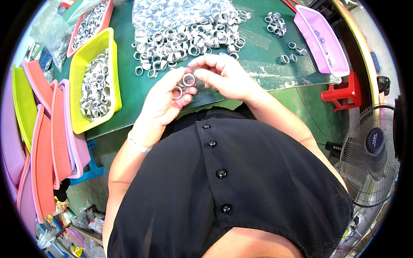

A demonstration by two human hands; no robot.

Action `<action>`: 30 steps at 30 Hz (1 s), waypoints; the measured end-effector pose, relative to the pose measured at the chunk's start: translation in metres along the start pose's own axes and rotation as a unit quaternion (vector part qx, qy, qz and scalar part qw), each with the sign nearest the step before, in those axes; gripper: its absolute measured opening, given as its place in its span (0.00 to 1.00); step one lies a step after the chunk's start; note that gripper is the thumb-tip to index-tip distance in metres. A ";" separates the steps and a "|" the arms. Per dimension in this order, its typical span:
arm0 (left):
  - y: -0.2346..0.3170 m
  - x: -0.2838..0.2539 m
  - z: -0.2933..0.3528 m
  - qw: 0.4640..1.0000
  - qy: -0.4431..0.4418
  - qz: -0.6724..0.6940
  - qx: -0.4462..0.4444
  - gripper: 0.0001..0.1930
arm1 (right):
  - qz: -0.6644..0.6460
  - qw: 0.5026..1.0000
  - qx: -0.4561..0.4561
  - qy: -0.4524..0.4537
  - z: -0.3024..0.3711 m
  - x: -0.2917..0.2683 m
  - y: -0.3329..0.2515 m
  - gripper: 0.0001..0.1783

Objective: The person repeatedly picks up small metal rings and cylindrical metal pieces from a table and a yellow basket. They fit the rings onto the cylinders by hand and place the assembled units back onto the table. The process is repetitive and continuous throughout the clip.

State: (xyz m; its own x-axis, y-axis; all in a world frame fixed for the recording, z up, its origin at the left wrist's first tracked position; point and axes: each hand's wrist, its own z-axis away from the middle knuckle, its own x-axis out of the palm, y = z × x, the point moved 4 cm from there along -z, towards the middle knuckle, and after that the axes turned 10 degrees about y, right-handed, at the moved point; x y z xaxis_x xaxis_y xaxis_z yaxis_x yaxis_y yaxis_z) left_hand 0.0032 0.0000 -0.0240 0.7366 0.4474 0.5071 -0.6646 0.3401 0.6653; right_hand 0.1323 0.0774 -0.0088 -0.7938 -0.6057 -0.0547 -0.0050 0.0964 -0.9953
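Observation:
Two grey metal rings lie in the fingers of my left hand (pixel 160 102): an upper ring (pixel 192 81) near the fingertips and a lower ring (pixel 177 97) closer to the palm. My right hand (pixel 230 78) is beside them, its fingers curled and its thumb bent close to the upper ring. Whether anything is pinched in the right fingers is hidden. Just beyond both hands, a large heap of similar metal rings (pixel 189 38) spreads over the green table (pixel 124 103), partly in a clear plastic bag (pixel 148 13).
At the left stand a yellow-green basket (pixel 116 81) and a red basket (pixel 71 47) of rings, beside several stacked empty baskets (pixel 43 163). Rightward are a small ring cluster (pixel 275 23), a few loose rings (pixel 285 59), a pink basket (pixel 340 64), a red stool (pixel 355 92) and a fan (pixel 370 167).

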 end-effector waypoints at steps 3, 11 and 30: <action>0.026 -0.007 0.013 0.997 -0.031 0.002 0.075 0.10 | 0.214 0.969 -0.103 0.071 -0.009 -0.008 -0.005 0.10; 0.118 -0.074 0.041 0.895 0.183 -0.035 0.405 0.08 | 0.510 0.801 -0.288 0.125 -0.029 0.005 -0.004 0.09; 0.033 -0.005 0.001 0.536 0.101 -0.700 0.462 0.14 | 0.368 0.887 -0.270 0.073 -0.025 0.002 -0.009 0.13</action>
State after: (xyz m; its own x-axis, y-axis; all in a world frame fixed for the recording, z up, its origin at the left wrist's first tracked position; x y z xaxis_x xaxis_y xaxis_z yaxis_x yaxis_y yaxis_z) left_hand -0.0220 0.0076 -0.0041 0.3418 0.4009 -0.8500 0.9349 -0.0532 0.3509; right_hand 0.1156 0.0956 0.0020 -0.7728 -0.1174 -0.6238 0.2871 0.8118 -0.5084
